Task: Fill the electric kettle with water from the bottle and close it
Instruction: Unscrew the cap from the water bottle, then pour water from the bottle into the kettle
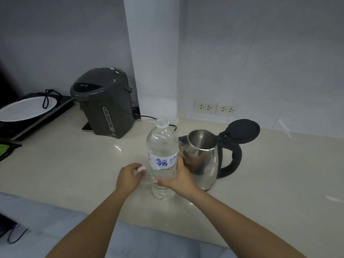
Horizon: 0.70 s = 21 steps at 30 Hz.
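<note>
We see 2 bare hands at work on a pale countertop (pixel 74 164), with the steel electric kettle (pixel 202 161) as our landmark. Just left of the kettle, the clear water bottle (pixel 162 146) stands upright, its neck uncapped, and the right hand (pixel 178 181) is clamped around its lower half. Further left of the kettle, the left hand (pixel 128 177) pinches a small pale object (pixel 141 168), probably the bottle's cap, though blur makes us unsure. The kettle's black lid (pixel 242 130) is tipped open above its handle. Behind the kettle, 2 wall sockets (pixel 214 108) show; well left of it stands a dark hot-water dispenser (pixel 104 103).
</note>
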Tool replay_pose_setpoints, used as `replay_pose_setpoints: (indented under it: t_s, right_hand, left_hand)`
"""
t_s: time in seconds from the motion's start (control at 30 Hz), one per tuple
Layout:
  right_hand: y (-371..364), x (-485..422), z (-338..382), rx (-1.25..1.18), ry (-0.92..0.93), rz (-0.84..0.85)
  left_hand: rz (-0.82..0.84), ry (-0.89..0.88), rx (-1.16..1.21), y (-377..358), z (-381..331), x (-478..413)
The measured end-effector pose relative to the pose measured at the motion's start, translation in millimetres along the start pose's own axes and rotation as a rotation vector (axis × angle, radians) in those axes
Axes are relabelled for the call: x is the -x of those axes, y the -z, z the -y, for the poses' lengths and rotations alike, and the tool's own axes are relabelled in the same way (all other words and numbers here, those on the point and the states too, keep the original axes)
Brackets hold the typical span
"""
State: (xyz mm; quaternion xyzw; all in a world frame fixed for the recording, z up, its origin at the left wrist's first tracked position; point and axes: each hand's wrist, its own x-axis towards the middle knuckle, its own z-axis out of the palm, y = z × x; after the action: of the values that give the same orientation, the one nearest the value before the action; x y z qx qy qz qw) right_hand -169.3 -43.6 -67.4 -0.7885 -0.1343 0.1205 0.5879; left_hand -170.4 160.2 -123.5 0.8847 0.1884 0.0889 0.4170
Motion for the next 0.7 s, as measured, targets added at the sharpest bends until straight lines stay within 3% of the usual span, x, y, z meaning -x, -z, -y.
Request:
replay_pose_setpoints:
  t_s: [0.27, 0.47, 0.53, 0.6, 0.7]
  right_hand:
    - [-17, -1, -11, -0.077, 0.001, -0.073]
    - [-28, -5, -5, -0.141, 0.021, -0.203]
    - [-31, -6, -8, -0.139, -0.004, -0.243]
    - [-32, -7, -9, -0.123, -0.016, -0.277]
    - [-32, -6, -7, -0.119, -0.009, -0.293]
  left_hand:
    - [0.008, -0.071, -0.265, -15, 33, 11]
    - [-0.01, 0.062, 0.207, 2, 5, -4]
    - [0.122, 0.157, 0.581, 11, -30, -4]
    - [0.366, 0.2, 0.903, 25, -60, -5]
    - [0.735, -0.052, 1.001, 47, -98, -4]
